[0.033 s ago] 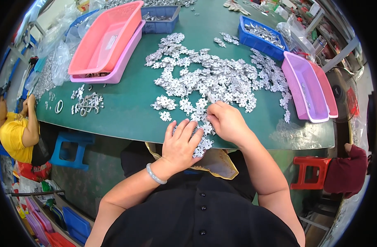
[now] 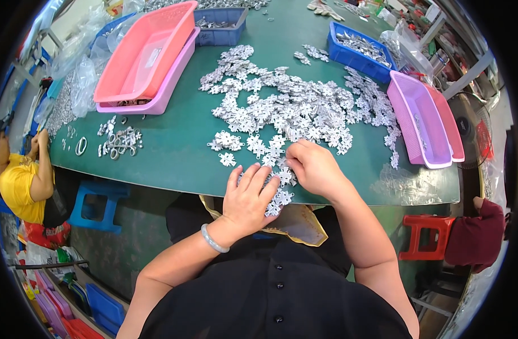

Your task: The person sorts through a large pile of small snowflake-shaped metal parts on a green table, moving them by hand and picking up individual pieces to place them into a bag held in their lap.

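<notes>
Flat silver metal pieces, cross-shaped with notched edges, lie in a wide heap (image 2: pixel 287 107) on the green table (image 2: pixel 174 164). A narrow line of the same pieces (image 2: pixel 264 148) runs from the heap toward the table's near edge. My left hand (image 2: pixel 248 198) rests palm down over that line with its fingers spread, and several pieces (image 2: pixel 280 199) show beside its thumb. To its right, my right hand (image 2: pixel 317 169) has its fingertips pinched together at the pieces. Whatever is between those fingertips is hidden.
Pink and lilac trays (image 2: pixel 103 93) are stacked at left. Blue bins (image 2: pixel 360 51) hold metal parts at the back. Another lilac basket (image 2: pixel 408 113) stands at right. Rings and small parts (image 2: pixel 120 141) lie left. A person in yellow (image 2: pixel 27 189) works far left; a yellow-edged bag (image 2: pixel 301 226) hangs open below the table edge.
My right hand has shifted very slightly to the right. My left hand and the metal pieces look the same.
</notes>
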Tool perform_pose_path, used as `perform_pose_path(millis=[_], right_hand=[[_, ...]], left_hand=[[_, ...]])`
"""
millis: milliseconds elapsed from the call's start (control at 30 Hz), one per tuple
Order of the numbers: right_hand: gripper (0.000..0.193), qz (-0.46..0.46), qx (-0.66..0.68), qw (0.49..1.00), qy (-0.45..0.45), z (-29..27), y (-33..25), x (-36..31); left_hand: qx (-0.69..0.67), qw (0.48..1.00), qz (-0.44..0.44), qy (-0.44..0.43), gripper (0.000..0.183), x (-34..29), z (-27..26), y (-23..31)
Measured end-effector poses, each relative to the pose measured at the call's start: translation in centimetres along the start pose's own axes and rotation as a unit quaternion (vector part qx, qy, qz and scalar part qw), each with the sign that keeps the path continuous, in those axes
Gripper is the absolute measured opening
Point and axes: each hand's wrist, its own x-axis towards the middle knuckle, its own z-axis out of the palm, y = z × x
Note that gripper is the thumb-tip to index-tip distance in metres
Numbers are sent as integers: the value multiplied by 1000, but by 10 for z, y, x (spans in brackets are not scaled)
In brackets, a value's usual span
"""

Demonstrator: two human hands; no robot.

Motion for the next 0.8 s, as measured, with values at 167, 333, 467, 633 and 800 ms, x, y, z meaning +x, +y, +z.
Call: perform_pose_path(millis=[167, 333, 467, 633, 800], right_hand=[[8, 39, -70, 990, -114, -16, -1, 0], [17, 6, -35, 999, -16, -6, -10, 5], [20, -35, -81, 996, -25, 4, -5, -3], [19, -47, -48, 996, 61, 11, 2, -16], [17, -69, -42, 991, 109, 17, -1, -29]], left_hand=[[0, 1000, -4, 12, 63, 3, -2, 2], [0, 1000, -7, 5, 64, 3, -1, 2], [1, 1000, -7, 2, 65, 2, 0, 2], [6, 1000, -5, -3, 66, 1, -1, 2], [-31, 999, -11, 1, 80, 3, -5, 3]])
